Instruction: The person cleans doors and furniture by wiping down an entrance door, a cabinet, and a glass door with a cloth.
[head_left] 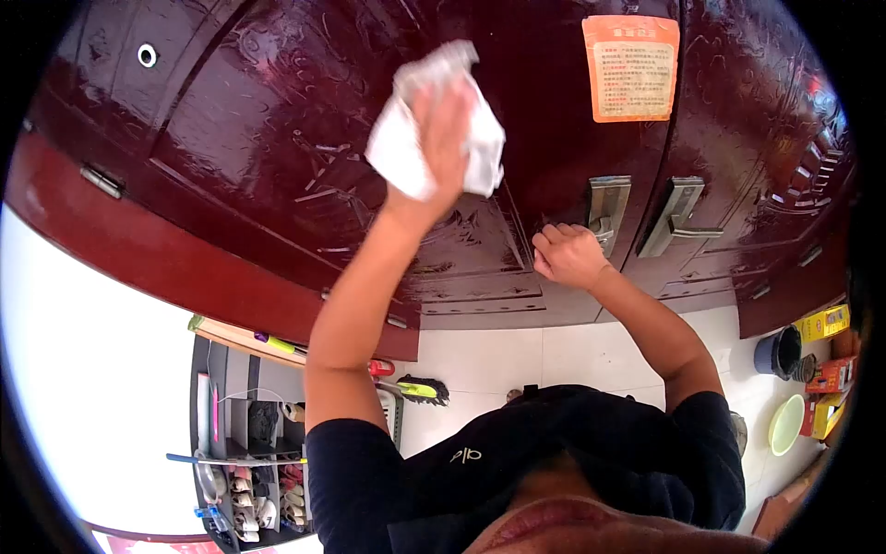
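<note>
A white cloth lies pressed against the glossy dark red door, with my left hand on top of it, a little blurred. My right hand is closed around the lever of the metal door handle, whose free end is hidden by the fingers. Just to the right, a second metal handle is on the neighbouring door leaf. An orange printed notice is stuck on the door above the handles.
At the lower left, a shoe rack holds several shoes, with a green brush beside it. A dark bucket, a pale green basin and yellow and red boxes stand at the right on the tiled floor.
</note>
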`<state>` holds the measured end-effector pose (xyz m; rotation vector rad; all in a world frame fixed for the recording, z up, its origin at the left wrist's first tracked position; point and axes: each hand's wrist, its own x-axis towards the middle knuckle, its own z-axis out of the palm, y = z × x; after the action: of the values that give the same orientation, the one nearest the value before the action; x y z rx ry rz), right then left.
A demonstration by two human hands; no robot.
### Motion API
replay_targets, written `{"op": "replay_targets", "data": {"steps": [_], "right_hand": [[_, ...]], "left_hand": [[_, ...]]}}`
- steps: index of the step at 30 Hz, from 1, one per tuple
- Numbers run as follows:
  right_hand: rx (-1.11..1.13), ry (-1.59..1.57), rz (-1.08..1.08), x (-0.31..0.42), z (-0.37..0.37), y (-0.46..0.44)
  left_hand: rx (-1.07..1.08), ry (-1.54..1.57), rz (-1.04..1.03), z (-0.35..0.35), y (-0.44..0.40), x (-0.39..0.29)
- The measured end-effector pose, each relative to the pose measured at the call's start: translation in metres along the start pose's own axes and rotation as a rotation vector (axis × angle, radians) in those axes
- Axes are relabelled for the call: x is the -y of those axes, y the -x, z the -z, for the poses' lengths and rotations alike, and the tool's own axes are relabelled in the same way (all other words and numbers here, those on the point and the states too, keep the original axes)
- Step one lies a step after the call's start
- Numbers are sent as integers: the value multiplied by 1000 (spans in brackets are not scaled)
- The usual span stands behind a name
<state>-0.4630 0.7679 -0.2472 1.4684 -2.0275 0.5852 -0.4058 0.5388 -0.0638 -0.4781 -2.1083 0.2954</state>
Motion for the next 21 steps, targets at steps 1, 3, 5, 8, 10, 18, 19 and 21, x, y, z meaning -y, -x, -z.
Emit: {"op": "replay_targets", "data": {"steps": [1,3,5,8,10,18,19,21], "right_hand": [[-2,-1,8,-1,0,0],[-13,3,20,-1,-2,1],[-12,0,21,-1,-1,-1],[-4,-2,26,-2,0,1],[-11,-5,33,-2,-1,0],[-7,26,94,-8,3,2],[-8,33,96,-8,3,3],[-16,48,91,-7,1,3]], "left_hand": [[65,-52,-33,1,19,-7],[56,-119,-27,9,15,-6],[-52,-106,57,17,-13,-3],[-201,-112,-9,24,-58,25],[-246,-104,4,44,-92,33],[-332,-287,42,106,-135,82],[-334,-273,69,109,-128,92],[-383,-283,181,123,-105,130]]}}
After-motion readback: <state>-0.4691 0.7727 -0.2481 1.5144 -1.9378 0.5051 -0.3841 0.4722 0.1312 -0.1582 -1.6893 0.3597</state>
